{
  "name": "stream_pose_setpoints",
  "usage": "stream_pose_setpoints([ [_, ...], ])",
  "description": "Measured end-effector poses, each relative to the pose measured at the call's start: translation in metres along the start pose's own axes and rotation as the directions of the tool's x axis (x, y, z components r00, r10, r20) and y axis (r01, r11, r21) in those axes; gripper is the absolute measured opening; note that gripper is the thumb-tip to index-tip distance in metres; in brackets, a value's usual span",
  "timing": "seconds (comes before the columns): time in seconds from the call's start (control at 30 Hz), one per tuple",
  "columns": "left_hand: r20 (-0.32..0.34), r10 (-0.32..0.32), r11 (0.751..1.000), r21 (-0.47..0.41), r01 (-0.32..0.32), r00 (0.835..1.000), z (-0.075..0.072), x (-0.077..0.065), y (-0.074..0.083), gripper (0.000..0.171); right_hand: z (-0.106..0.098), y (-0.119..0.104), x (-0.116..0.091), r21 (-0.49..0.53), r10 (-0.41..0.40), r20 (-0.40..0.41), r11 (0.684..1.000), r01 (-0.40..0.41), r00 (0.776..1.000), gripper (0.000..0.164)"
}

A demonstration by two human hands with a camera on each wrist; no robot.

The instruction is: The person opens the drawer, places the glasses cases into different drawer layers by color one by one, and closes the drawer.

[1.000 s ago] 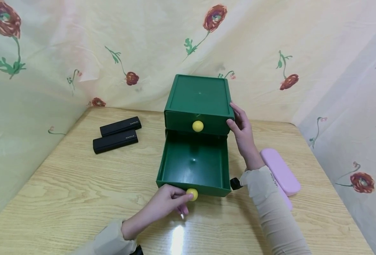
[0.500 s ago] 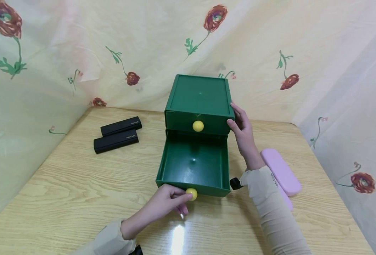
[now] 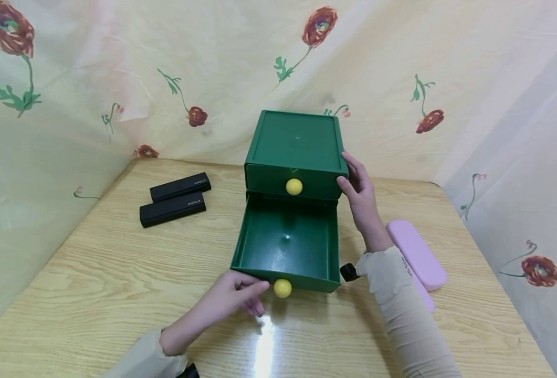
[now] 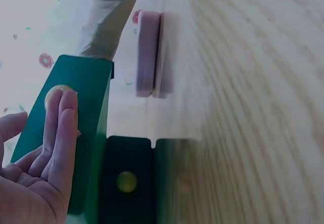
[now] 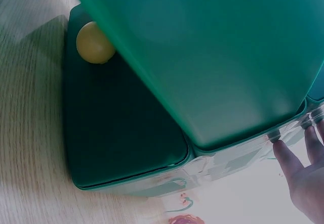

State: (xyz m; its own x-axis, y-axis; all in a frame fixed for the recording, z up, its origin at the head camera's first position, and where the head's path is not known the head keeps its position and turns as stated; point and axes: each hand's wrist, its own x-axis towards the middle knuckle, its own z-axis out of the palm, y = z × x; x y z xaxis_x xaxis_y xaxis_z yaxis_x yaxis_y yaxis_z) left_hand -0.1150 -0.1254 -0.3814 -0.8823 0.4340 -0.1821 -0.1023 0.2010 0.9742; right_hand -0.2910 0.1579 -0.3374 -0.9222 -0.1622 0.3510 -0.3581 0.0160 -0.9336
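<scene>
A green drawer cabinet (image 3: 297, 137) stands at the back of the table. Its upper drawer, with a yellow knob (image 3: 294, 187), is closed. The drawer below it (image 3: 285, 252) is pulled far out and holds nothing. Beside that drawer's yellow knob (image 3: 282, 288), my left hand (image 3: 228, 300) has its fingers extended, apart from the knob. In the left wrist view a lower closed drawer front (image 4: 129, 158) shows underneath. My right hand (image 3: 360, 194) rests against the cabinet's right side, thumb at the front corner. Its fingertips touch the clear side wall (image 5: 233, 161) in the right wrist view.
Two black cases (image 3: 172, 209) lie to the left on the wooden table (image 3: 117, 283). Two pink cases (image 3: 417, 254) lie on the right, partly behind the right sleeve (image 3: 401, 299). A flowered cloth (image 3: 231, 63) hangs behind and around the table.
My left hand has let go of the pulled-out drawer's knob and drawn back a little to the left. The drawer and my right hand have stayed in place.
</scene>
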Motion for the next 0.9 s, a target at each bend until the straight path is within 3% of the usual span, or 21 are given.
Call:
stream_pose_setpoints([
  [0.67, -0.075, 0.003, 1.0, 0.008, -0.003, 0.997, -0.057, -0.031, 0.009, 0.05, 0.0, 0.001, 0.0, 0.02, -0.01, 0.005, 1.0, 0.01, 1.0, 0.051],
  [0.9, -0.116, -0.012, 1.0, -0.006, 0.011, 0.993, -0.065, -0.034, 0.009, 0.051, -0.001, 0.001, -0.001, 0.018, -0.012, 0.01, 1.0, 0.011, 1.0, 0.05],
])
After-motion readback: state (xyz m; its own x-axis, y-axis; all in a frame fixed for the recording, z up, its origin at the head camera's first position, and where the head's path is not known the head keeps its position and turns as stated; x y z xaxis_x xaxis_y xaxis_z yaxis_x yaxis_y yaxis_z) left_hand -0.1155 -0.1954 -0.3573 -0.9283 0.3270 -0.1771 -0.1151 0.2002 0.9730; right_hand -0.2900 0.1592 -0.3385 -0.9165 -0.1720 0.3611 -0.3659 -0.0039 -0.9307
